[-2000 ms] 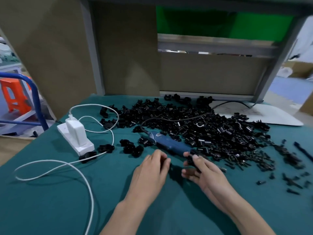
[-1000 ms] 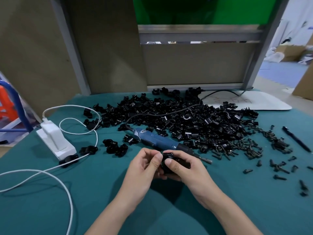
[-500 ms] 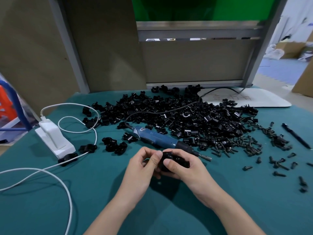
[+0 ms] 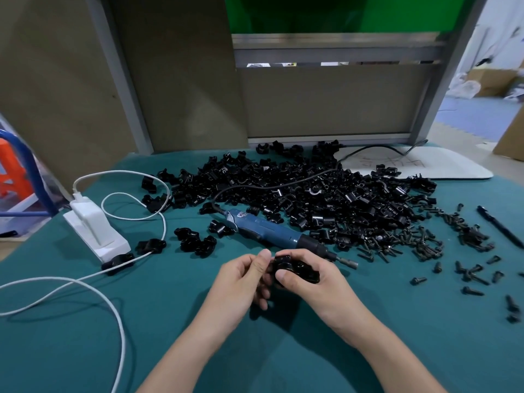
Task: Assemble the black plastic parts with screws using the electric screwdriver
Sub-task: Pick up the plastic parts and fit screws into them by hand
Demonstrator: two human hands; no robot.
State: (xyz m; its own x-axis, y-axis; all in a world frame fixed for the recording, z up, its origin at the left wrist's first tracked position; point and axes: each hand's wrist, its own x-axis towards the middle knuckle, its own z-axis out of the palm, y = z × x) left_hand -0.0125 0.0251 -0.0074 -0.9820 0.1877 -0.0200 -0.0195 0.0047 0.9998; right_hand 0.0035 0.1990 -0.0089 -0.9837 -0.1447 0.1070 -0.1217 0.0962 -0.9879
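Both hands meet over the green table near its front. My right hand (image 4: 317, 282) grips a black plastic part (image 4: 295, 268) with fingers and thumb curled round it. My left hand (image 4: 243, 276) pinches the same part at its left end. Just behind the hands lies the blue electric screwdriver (image 4: 266, 229), bit pointing right, its black cord running back into a big heap of black plastic parts (image 4: 312, 199). Several black screws (image 4: 402, 242) are scattered to the right of the heap.
A white power strip (image 4: 96, 231) with a plugged charger and looping white cable (image 4: 113, 302) lies at the left. A few black parts (image 4: 195, 242) sit between it and the screwdriver. A black pen (image 4: 499, 225) lies far right; a white board (image 4: 425, 165) at the back right.
Two seconds ago the hands were apart on the table by the screwdriver. They have since come together and both hold one black part; in the last half second they barely moved.
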